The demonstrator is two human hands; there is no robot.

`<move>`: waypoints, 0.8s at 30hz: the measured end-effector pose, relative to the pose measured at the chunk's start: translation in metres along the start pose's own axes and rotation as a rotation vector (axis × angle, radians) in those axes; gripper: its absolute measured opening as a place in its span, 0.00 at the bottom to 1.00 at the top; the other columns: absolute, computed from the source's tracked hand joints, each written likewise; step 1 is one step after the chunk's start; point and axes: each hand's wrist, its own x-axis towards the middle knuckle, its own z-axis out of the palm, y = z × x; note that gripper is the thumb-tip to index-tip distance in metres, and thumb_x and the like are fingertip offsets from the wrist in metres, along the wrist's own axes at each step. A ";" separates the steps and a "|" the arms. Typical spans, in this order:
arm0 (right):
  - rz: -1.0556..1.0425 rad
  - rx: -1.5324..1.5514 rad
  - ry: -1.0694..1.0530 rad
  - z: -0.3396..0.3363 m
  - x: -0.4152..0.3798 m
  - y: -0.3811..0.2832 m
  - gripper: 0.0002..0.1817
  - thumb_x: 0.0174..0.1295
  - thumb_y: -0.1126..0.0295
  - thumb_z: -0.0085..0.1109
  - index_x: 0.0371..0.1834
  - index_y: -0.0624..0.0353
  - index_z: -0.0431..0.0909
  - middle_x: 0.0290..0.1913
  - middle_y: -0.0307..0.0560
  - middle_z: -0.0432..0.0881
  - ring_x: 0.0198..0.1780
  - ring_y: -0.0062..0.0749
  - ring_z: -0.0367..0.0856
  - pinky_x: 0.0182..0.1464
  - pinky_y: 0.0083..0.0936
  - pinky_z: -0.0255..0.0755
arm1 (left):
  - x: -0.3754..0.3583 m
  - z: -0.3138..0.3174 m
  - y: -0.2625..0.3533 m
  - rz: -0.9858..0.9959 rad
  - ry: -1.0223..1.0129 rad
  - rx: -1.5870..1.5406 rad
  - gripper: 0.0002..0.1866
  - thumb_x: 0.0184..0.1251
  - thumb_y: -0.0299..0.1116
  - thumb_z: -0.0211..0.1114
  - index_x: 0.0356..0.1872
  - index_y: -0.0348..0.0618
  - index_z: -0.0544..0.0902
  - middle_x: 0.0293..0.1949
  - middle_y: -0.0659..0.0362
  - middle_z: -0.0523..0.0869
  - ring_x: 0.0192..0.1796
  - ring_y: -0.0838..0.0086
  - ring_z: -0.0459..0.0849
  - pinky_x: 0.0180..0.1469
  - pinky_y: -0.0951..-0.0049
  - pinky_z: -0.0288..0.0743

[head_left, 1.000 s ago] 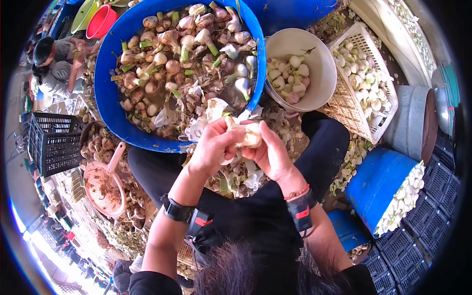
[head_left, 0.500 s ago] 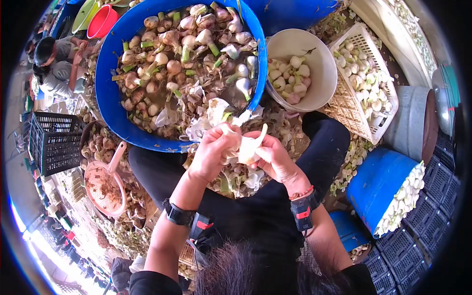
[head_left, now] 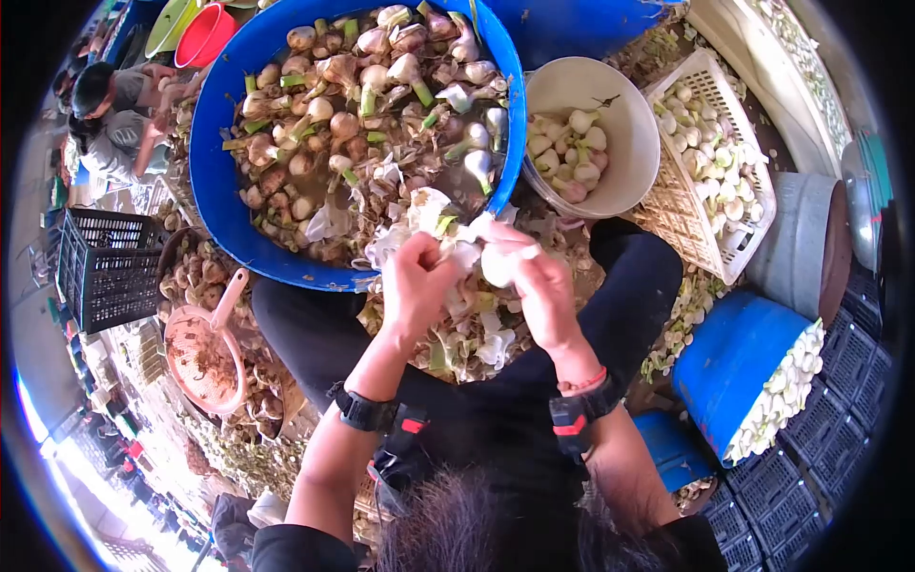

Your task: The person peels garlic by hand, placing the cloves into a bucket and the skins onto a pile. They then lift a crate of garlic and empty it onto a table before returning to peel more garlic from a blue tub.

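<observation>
My right hand (head_left: 545, 294) is closed around a white garlic bulb (head_left: 498, 265), partly blurred by motion. My left hand (head_left: 416, 286) pinches a piece of pale garlic skin (head_left: 464, 255) just left of the bulb. Both hands are over my lap, by the near rim of a big blue tub (head_left: 212, 205). Unpeeled garlic bulbs (head_left: 343, 127) with cut green stems float in its murky water, along with loose skins. Peeled skins (head_left: 496, 345) lie heaped below my hands.
A white bucket (head_left: 637, 143) of peeled garlic stands right of the tub, beside a tilted cream crate (head_left: 658, 205) of more. Further right is a blue barrel (head_left: 734, 367) of garlic. A pink strainer (head_left: 238, 377) and black crate (head_left: 110, 272) lie left, near another person (head_left: 119, 133).
Both hands have moved up towards the tub and slightly apart. The bulb has risen with my right hand, and skin now shows separately at my left fingers.
</observation>
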 end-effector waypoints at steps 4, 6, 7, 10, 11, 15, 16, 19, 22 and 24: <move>0.044 0.030 0.047 -0.002 0.005 -0.002 0.18 0.69 0.63 0.45 0.52 0.67 0.73 0.51 0.44 0.72 0.50 0.24 0.72 0.54 0.22 0.66 | -0.015 -0.005 -0.012 0.112 -0.300 0.289 0.07 0.46 0.27 0.65 0.28 0.38 0.78 0.21 0.57 0.79 0.26 0.70 0.79 0.30 0.76 0.71; 0.034 -0.049 0.081 0.006 0.008 -0.008 0.11 0.66 0.71 0.51 0.47 0.67 0.74 0.49 0.44 0.72 0.50 0.23 0.74 0.53 0.21 0.68 | -0.017 -0.002 0.006 0.512 -0.188 0.501 0.09 0.50 0.27 0.65 0.33 0.38 0.81 0.28 0.55 0.83 0.33 0.65 0.83 0.36 0.75 0.74; 0.067 -0.026 0.092 0.011 0.007 -0.007 0.10 0.64 0.71 0.54 0.45 0.66 0.74 0.50 0.46 0.74 0.51 0.25 0.74 0.54 0.22 0.69 | -0.022 0.002 0.022 0.345 -0.101 0.286 0.07 0.52 0.26 0.65 0.33 0.38 0.81 0.28 0.54 0.83 0.33 0.65 0.83 0.35 0.73 0.74; 0.067 -0.018 0.119 0.015 0.001 -0.003 0.08 0.61 0.74 0.58 0.40 0.66 0.74 0.51 0.50 0.76 0.52 0.27 0.75 0.55 0.24 0.70 | -0.027 0.001 0.043 0.219 -0.026 0.216 0.05 0.56 0.26 0.64 0.33 0.38 0.81 0.28 0.54 0.82 0.31 0.64 0.83 0.34 0.70 0.75; 0.035 -0.025 0.137 0.017 0.001 -0.002 0.07 0.59 0.75 0.60 0.38 0.65 0.74 0.52 0.51 0.76 0.53 0.28 0.75 0.55 0.24 0.70 | -0.025 0.003 0.041 0.302 0.008 0.271 0.05 0.56 0.26 0.64 0.33 0.38 0.81 0.27 0.54 0.82 0.29 0.65 0.82 0.33 0.70 0.75; 0.056 0.043 0.030 0.005 -0.001 -0.004 0.07 0.60 0.74 0.58 0.39 0.64 0.75 0.54 0.51 0.74 0.56 0.31 0.73 0.60 0.29 0.67 | -0.018 0.005 0.045 0.209 -0.017 0.219 0.04 0.55 0.26 0.62 0.30 0.38 0.81 0.22 0.56 0.81 0.23 0.75 0.79 0.28 0.76 0.72; 0.058 0.040 0.034 0.001 -0.001 -0.003 0.07 0.60 0.74 0.58 0.39 0.64 0.75 0.54 0.51 0.74 0.56 0.31 0.73 0.60 0.29 0.67 | -0.017 0.003 0.044 0.034 -0.104 0.130 0.03 0.55 0.26 0.61 0.29 0.37 0.81 0.20 0.57 0.80 0.23 0.79 0.78 0.27 0.77 0.71; -0.037 0.120 0.110 -0.006 0.001 -0.004 0.12 0.63 0.67 0.55 0.44 0.64 0.75 0.54 0.50 0.72 0.59 0.34 0.69 0.66 0.34 0.58 | -0.020 0.001 0.022 -0.061 -0.322 0.223 0.05 0.52 0.28 0.61 0.27 0.37 0.81 0.21 0.56 0.82 0.25 0.77 0.80 0.31 0.75 0.72; -0.042 0.433 0.278 -0.044 0.020 -0.034 0.17 0.63 0.59 0.55 0.46 0.60 0.71 0.42 0.43 0.75 0.42 0.27 0.73 0.47 0.27 0.69 | -0.010 -0.012 0.016 -0.025 -0.542 0.439 0.06 0.50 0.33 0.61 0.26 0.43 0.82 0.22 0.56 0.83 0.26 0.69 0.82 0.33 0.70 0.74; -0.217 0.971 0.384 -0.104 0.037 -0.052 0.17 0.62 0.61 0.55 0.47 0.61 0.72 0.41 0.47 0.78 0.44 0.32 0.75 0.50 0.32 0.72 | 0.018 -0.021 0.007 -0.083 -0.619 0.471 0.05 0.51 0.33 0.62 0.26 0.45 0.82 0.23 0.56 0.83 0.26 0.67 0.82 0.32 0.69 0.74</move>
